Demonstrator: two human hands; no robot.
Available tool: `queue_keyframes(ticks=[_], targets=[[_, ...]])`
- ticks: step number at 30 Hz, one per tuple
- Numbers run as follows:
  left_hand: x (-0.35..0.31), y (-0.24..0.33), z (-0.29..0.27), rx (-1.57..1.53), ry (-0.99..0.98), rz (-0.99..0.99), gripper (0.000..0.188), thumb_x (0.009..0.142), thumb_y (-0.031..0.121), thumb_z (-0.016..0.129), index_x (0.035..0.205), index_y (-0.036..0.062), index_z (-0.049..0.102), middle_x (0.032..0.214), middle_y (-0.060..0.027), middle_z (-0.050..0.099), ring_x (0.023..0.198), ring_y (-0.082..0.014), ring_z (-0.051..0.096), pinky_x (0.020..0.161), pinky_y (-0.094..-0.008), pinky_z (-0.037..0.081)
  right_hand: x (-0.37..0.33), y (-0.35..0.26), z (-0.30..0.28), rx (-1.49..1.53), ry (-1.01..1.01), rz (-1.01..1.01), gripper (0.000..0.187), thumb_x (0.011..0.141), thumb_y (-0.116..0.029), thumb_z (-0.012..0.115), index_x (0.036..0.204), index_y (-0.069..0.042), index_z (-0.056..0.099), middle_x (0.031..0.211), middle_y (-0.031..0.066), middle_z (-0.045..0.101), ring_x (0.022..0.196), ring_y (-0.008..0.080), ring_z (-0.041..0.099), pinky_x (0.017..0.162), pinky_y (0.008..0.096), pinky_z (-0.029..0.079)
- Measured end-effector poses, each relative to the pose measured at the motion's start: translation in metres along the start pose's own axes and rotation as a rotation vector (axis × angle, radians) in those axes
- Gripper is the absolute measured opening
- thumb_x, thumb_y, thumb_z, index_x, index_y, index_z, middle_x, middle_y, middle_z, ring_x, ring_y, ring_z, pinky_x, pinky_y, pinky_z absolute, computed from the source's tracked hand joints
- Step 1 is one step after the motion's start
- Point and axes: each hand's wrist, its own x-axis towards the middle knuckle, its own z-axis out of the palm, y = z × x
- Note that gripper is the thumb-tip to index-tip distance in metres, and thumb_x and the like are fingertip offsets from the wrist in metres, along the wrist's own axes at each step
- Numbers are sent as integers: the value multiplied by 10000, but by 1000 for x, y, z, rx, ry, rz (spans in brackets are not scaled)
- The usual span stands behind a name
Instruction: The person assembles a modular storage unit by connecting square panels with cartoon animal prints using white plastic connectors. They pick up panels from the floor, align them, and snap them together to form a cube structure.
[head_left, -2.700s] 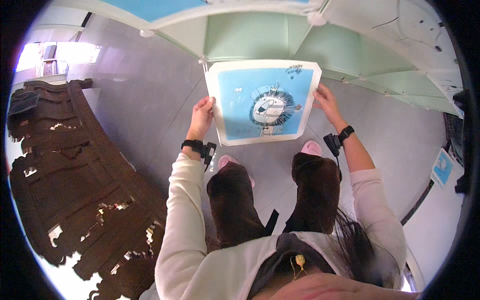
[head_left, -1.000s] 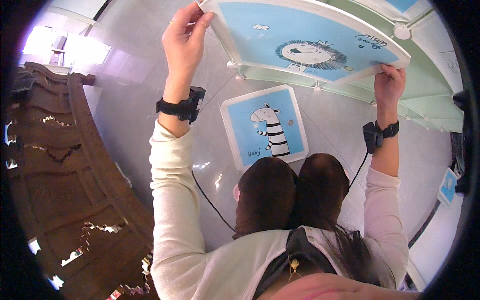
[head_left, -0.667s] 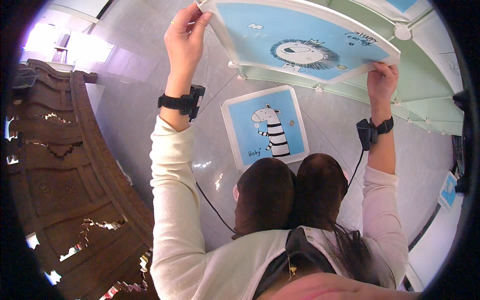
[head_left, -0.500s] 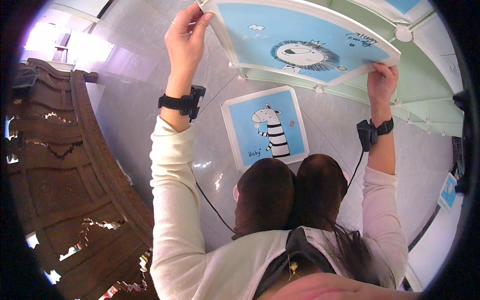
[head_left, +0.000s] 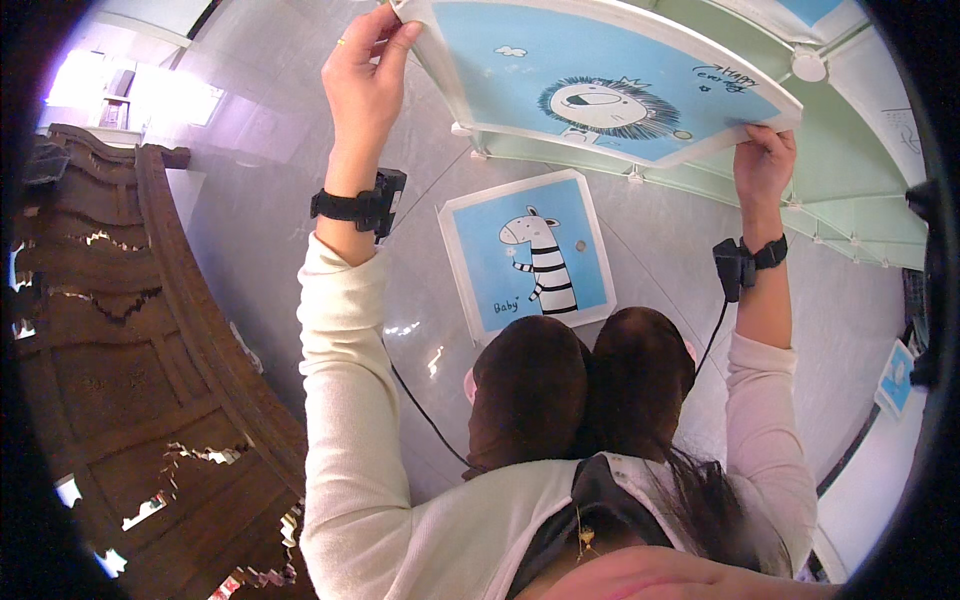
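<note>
A light-blue panel (head_left: 610, 105) with a lion drawing and a white border is held up at the far side, leaning against a pale green frame. My left hand (head_left: 365, 85) pinches its left corner near the top edge of the view. At the lower right corner of the panel, my right hand (head_left: 765, 160) is closed on the white edge, thumb on the printed face. Below it on the floor lies a second blue panel (head_left: 550, 260) with a striped zebra, just beyond my knees.
The pale green shelf frame (head_left: 850, 150) with white round connectors (head_left: 808, 65) stands at the far right. Carved dark wooden furniture (head_left: 130, 370) fills the left side. Another small blue panel (head_left: 895, 380) is at the right. Black cables run from both wrist straps.
My left hand has shifted slightly left, still pinching the panel's corner. The lion panel and my right hand have hardly moved.
</note>
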Motion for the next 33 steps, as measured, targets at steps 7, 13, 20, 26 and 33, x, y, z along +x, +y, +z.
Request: queue_keyframes(ticks=[7,13,20,26,33], targets=[[5,4,-1,169,-28,-68,209,834,171,725,987,31,699,818,-46,703,759,-88,639,715,-230,502,-1,3,-8,-79,23,6,279,752,74,526,1018,16,586,1007,89,632,953,196,578,874,317,433],[8,7,-4,160,-2,42,206,822,179,737,956,26,703,769,-50,693,708,-93,620,684,-242,494,-6,5,-22,-808,44,-204,194,820,-42,565,1008,-9,599,1019,59,616,962,177,547,859,297,396],[8,-6,-7,94,-75,28,182,828,180,727,909,19,700,707,-62,668,649,-101,596,634,-246,482,-8,16,6,-107,205,-72,449,962,-413,497,1207,-37,508,1174,45,544,1062,168,489,954,357,373],[3,-5,4,192,-55,86,190,834,189,717,885,8,696,691,-83,665,627,-110,609,598,-249,480,-13,12,15,-574,179,-165,419,971,-427,489,1099,-32,546,877,-2,538,779,147,500,673,319,401],[-6,21,-4,206,49,-293,212,810,222,735,890,26,715,718,-98,686,620,-160,624,635,-293,497,-11,5,25,-534,187,-33,414,972,-424,501,871,-36,602,753,-44,491,688,55,396,596,228,322]])
